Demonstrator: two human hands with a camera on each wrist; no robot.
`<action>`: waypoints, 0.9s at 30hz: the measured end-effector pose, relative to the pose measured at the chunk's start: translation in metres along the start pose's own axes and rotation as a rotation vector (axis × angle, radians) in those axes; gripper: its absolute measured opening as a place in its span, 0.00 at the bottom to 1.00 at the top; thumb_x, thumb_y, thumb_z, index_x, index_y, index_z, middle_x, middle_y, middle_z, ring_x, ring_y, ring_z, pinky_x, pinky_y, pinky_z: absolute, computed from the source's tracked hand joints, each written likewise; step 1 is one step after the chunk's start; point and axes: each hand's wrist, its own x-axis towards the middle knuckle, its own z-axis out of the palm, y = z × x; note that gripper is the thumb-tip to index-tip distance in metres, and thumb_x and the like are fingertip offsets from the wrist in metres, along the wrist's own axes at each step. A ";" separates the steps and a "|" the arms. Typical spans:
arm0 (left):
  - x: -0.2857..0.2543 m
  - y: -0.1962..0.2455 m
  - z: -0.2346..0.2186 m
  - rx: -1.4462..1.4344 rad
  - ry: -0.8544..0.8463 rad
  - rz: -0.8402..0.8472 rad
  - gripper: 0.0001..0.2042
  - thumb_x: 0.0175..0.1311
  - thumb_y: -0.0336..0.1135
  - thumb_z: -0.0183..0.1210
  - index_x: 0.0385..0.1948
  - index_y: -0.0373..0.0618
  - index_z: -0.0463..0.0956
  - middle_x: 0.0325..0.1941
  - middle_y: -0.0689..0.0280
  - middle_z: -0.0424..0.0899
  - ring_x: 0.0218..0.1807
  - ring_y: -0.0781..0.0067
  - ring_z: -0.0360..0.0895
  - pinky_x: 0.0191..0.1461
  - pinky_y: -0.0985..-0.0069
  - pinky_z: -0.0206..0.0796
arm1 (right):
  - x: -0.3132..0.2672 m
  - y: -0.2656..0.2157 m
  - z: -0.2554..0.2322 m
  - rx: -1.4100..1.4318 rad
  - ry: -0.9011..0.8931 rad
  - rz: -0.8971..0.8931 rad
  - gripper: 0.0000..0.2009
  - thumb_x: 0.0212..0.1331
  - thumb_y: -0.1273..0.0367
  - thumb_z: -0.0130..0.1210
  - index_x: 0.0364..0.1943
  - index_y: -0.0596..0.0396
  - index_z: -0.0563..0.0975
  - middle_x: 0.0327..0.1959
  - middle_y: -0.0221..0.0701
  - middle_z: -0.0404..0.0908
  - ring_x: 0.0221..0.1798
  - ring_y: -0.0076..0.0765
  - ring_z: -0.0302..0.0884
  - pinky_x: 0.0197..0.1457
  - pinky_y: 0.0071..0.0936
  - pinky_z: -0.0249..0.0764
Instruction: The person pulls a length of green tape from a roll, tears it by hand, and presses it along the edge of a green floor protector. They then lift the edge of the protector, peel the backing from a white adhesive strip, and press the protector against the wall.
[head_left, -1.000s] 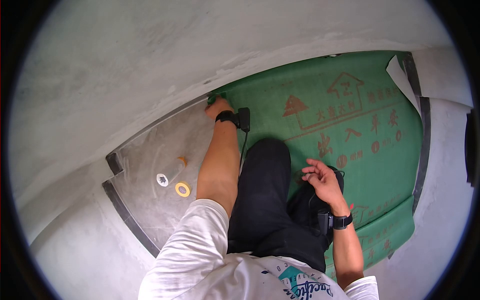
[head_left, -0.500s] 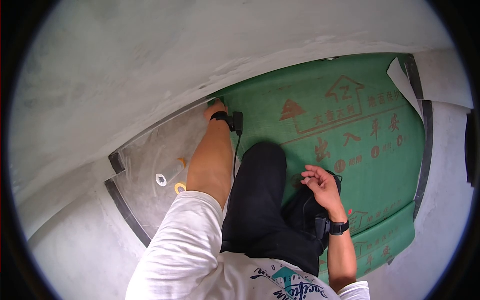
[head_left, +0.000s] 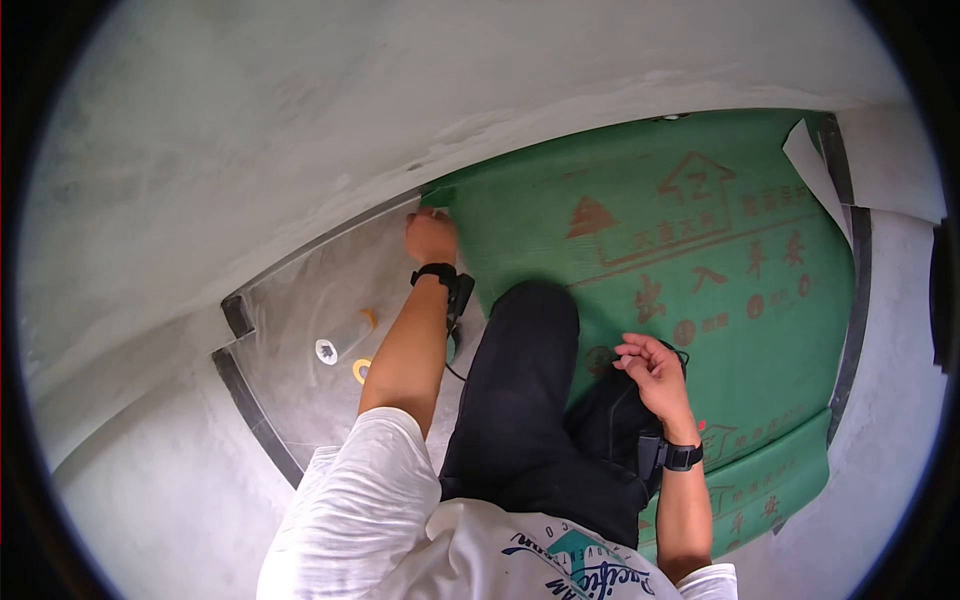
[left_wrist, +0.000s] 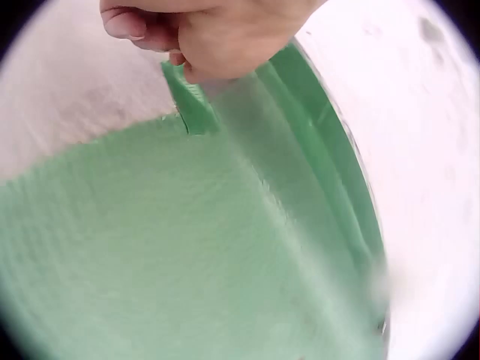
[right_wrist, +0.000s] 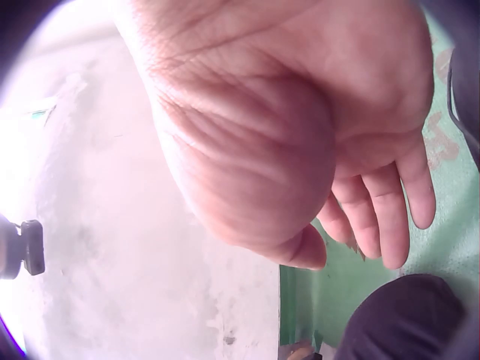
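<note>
In the head view my left hand (head_left: 432, 238) is at the far-left corner of the green floor protection sheet (head_left: 560, 220), close to the wall. The left wrist view shows its curled fingers gripping a raised green flap (left_wrist: 189, 101) at that corner. A pale translucent band (left_wrist: 281, 191) runs along the sheet from under this hand; I cannot tell whether the fingers pinch it too. My right hand (head_left: 655, 378) hovers near my right knee, palm inward, holding nothing. Its fingers (right_wrist: 386, 214) are loosely bent in the right wrist view.
On the bare grey floor (head_left: 300, 290) at left lie a clear roll (head_left: 345, 335) and a yellow tape roll (head_left: 362, 370), partly behind my arm. The grey wall (head_left: 300, 120) rises along the far side. A white flap (head_left: 815, 170) curls up at the far-right corner.
My left hand has drawn a little back from the wall, its wrist turning, and bare floor now shows beside the wrist. The right hand has hardly moved.
</note>
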 end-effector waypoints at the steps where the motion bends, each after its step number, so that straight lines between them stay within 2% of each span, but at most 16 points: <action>1: -0.003 0.001 -0.004 0.133 -0.078 0.161 0.19 0.60 0.37 0.57 0.49 0.33 0.77 0.60 0.46 0.77 0.64 0.47 0.72 0.61 0.57 0.69 | 0.001 -0.002 0.002 -0.001 -0.004 0.003 0.18 0.62 0.79 0.51 0.57 0.67 0.72 0.48 0.38 0.82 0.46 0.24 0.81 0.51 0.20 0.75; 2: -0.003 -0.004 0.000 0.133 -0.079 0.158 0.19 0.60 0.37 0.57 0.49 0.33 0.77 0.60 0.46 0.77 0.64 0.47 0.72 0.61 0.57 0.69 | 0.002 -0.004 0.004 -0.002 -0.007 0.007 0.18 0.62 0.79 0.51 0.58 0.67 0.72 0.48 0.38 0.82 0.46 0.24 0.81 0.51 0.19 0.75; 4: 0.000 -0.018 0.019 0.349 -0.063 0.455 0.26 0.61 0.33 0.53 0.63 0.32 0.66 0.75 0.46 0.57 0.76 0.46 0.53 0.72 0.54 0.56 | 0.003 -0.011 0.009 -0.013 -0.010 0.004 0.18 0.63 0.79 0.51 0.58 0.67 0.72 0.48 0.37 0.82 0.45 0.24 0.81 0.51 0.19 0.75; 5: 0.002 -0.019 0.023 0.345 -0.065 0.453 0.26 0.61 0.33 0.53 0.63 0.32 0.66 0.75 0.46 0.57 0.76 0.46 0.53 0.72 0.54 0.56 | 0.003 -0.013 0.011 -0.022 -0.011 0.000 0.18 0.63 0.79 0.51 0.58 0.67 0.72 0.48 0.37 0.82 0.45 0.24 0.81 0.51 0.19 0.75; 7: 0.008 -0.021 0.033 0.349 -0.157 0.428 0.31 0.64 0.31 0.49 0.70 0.31 0.54 0.78 0.45 0.49 0.79 0.47 0.47 0.76 0.50 0.47 | 0.006 -0.013 0.012 -0.032 -0.011 0.008 0.18 0.63 0.79 0.51 0.58 0.67 0.72 0.49 0.37 0.82 0.45 0.24 0.80 0.51 0.19 0.75; 10: 0.001 -0.012 0.035 0.420 -0.190 0.385 0.32 0.66 0.31 0.46 0.71 0.28 0.49 0.77 0.41 0.47 0.79 0.44 0.45 0.77 0.51 0.46 | 0.008 -0.011 0.015 -0.046 -0.010 0.019 0.18 0.63 0.79 0.51 0.58 0.66 0.72 0.49 0.37 0.81 0.46 0.23 0.80 0.51 0.19 0.75; 16: 0.007 0.000 0.039 0.564 -0.260 0.380 0.32 0.67 0.31 0.47 0.70 0.25 0.48 0.76 0.32 0.44 0.77 0.33 0.47 0.75 0.51 0.51 | 0.012 -0.008 0.018 -0.061 -0.017 0.036 0.19 0.63 0.79 0.51 0.59 0.66 0.72 0.49 0.37 0.81 0.46 0.23 0.80 0.51 0.19 0.75; 20: 0.011 0.014 0.048 0.663 -0.285 0.348 0.33 0.67 0.32 0.47 0.70 0.23 0.47 0.75 0.30 0.44 0.75 0.30 0.50 0.73 0.50 0.53 | 0.012 -0.012 0.022 -0.071 -0.017 0.030 0.19 0.63 0.78 0.52 0.59 0.67 0.71 0.49 0.36 0.81 0.45 0.23 0.80 0.51 0.19 0.75; 22: 0.012 0.027 0.049 0.784 -0.314 0.251 0.33 0.68 0.32 0.47 0.71 0.23 0.45 0.74 0.27 0.45 0.74 0.28 0.51 0.71 0.49 0.56 | 0.011 -0.014 0.024 -0.088 -0.015 0.024 0.19 0.63 0.78 0.52 0.58 0.67 0.71 0.49 0.36 0.81 0.45 0.23 0.80 0.51 0.19 0.75; 25: 0.018 0.031 0.047 0.904 -0.404 0.301 0.33 0.69 0.33 0.47 0.71 0.24 0.44 0.73 0.25 0.45 0.74 0.26 0.51 0.70 0.48 0.58 | 0.005 -0.016 0.024 -0.091 -0.011 0.018 0.19 0.63 0.78 0.51 0.58 0.67 0.71 0.49 0.37 0.81 0.46 0.23 0.80 0.52 0.19 0.75; 26: 0.019 0.027 0.043 0.898 -0.399 0.302 0.33 0.69 0.33 0.47 0.71 0.24 0.44 0.73 0.25 0.45 0.74 0.26 0.51 0.70 0.48 0.58 | 0.003 -0.015 0.024 -0.075 -0.010 0.018 0.19 0.63 0.78 0.51 0.58 0.67 0.71 0.49 0.37 0.81 0.46 0.23 0.80 0.52 0.19 0.75; 27: 0.020 0.019 0.039 0.740 -0.381 0.333 0.33 0.70 0.34 0.47 0.72 0.25 0.44 0.72 0.25 0.45 0.73 0.25 0.51 0.69 0.48 0.59 | 0.001 -0.015 0.023 -0.078 -0.010 0.012 0.19 0.63 0.78 0.51 0.58 0.67 0.71 0.49 0.37 0.81 0.46 0.23 0.80 0.52 0.19 0.75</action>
